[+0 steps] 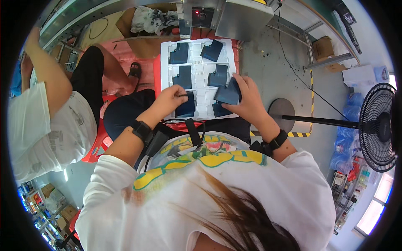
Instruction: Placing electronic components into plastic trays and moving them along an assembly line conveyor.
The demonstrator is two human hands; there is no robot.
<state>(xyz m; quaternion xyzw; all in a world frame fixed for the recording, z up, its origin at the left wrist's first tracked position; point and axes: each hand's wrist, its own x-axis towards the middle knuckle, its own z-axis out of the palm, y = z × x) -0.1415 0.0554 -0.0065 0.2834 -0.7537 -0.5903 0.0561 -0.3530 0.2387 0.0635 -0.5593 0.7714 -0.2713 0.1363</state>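
Observation:
A white moulded tray (199, 79) lies across my lap, with several dark blue flat notched plates in its compartments. In my right hand (248, 98) is one such dark plate (228, 93), tilted over the tray's right side, thumb and fingers gripping its edges. It partly covers another dark plate (220, 109) in the near right compartment. My left hand (172, 99) is closed in a pinch over the near left compartment, at the edge of the dark plate (186, 106) lying there. What its fingertips hold is too small to tell.
Beyond the tray stands a metal machine (205, 17) with a red light. At my left sits another person (58, 121) in a white shirt. A black fan (379, 127) on a stand is at right, and a black cable (293, 62) hangs behind it.

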